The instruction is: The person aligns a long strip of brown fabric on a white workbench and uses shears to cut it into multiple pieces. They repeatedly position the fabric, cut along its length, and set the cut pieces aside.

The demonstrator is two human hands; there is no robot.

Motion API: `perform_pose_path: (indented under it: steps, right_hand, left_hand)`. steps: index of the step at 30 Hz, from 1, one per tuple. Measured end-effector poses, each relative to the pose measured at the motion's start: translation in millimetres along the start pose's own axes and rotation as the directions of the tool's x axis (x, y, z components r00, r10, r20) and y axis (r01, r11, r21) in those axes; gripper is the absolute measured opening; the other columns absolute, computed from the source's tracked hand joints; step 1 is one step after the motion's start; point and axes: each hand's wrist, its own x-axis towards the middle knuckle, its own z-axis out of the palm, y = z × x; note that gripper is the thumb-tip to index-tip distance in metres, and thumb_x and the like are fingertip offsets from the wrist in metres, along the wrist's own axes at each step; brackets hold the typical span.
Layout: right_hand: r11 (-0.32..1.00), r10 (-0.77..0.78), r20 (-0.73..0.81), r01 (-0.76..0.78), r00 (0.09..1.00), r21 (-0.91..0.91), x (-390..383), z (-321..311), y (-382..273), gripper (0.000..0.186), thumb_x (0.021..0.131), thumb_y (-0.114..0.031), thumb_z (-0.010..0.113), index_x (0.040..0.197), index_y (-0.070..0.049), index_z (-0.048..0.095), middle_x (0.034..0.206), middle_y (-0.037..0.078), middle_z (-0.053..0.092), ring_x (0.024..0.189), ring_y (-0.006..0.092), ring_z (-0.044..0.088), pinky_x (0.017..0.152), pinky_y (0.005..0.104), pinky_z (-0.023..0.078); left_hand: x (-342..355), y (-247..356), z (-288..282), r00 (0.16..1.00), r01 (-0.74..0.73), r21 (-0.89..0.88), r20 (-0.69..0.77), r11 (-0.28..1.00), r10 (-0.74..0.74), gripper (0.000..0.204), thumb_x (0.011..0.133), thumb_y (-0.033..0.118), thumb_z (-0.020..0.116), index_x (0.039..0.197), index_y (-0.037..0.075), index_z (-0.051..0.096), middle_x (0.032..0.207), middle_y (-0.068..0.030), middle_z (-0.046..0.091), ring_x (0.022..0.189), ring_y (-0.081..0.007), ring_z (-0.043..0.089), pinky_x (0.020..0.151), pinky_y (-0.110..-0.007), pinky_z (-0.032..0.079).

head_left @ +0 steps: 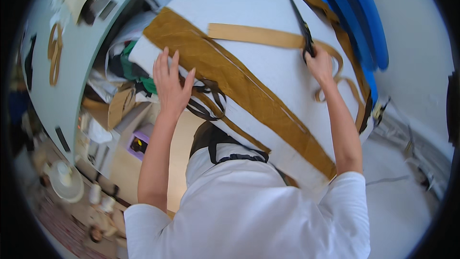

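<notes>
Grasping black scissors in right hand, brown cloth partly under spread left hand

Between the brown fabric and tan strip, white tabletop leaves passage, scissors obstructing toward the right.

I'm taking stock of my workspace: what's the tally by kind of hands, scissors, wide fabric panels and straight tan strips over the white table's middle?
Bare left hand and right hand: 2
Black metal scissors: 1
Long mustard-brown fabric panel: 1
Flat tan strip: 1
Total: 5
</notes>
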Motion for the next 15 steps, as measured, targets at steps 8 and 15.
perform_pose_path:
  steps: [8, 15]
  right_hand:
    - [0.993, 0.029, -0.358, 0.014, 0.933, 0.117, -160.9, 8.2, 96.0, 0.023, 0.087, -0.008, 0.070, 0.109, -0.002, 0.069, 0.107, 0.017, 0.070, 0.104, 0.0369, 0.063, 0.093, 0.0451, 0.051]
    - [0.700, 0.706, -0.518, -0.587, 0.483, 0.406, -381.9, -1.0, 244.6, 0.013, 0.093, -0.015, 0.072, 0.096, -0.002, 0.073, 0.083, 0.008, 0.074, 0.073, 0.0155, 0.069, 0.070, 0.0313, 0.055]
  left_hand:
    - [-123.1, 111.6, 17.6, 0.807, -0.354, -0.241, 0.410, 0.904, 0.426, 0.054, 0.087, 0.024, 0.079, 0.132, 0.002, 0.059, 0.135, -0.0198, 0.055, 0.123, -0.0411, 0.051, 0.103, -0.053, 0.039]
    - [-121.1, 175.3, 56.8, 0.662, -0.512, -0.362, 0.412, 0.779, 0.627, 0.038, 0.087, 0.010, 0.074, 0.122, 0.000, 0.063, 0.122, -0.0189, 0.061, 0.115, -0.0373, 0.057, 0.097, -0.051, 0.043]
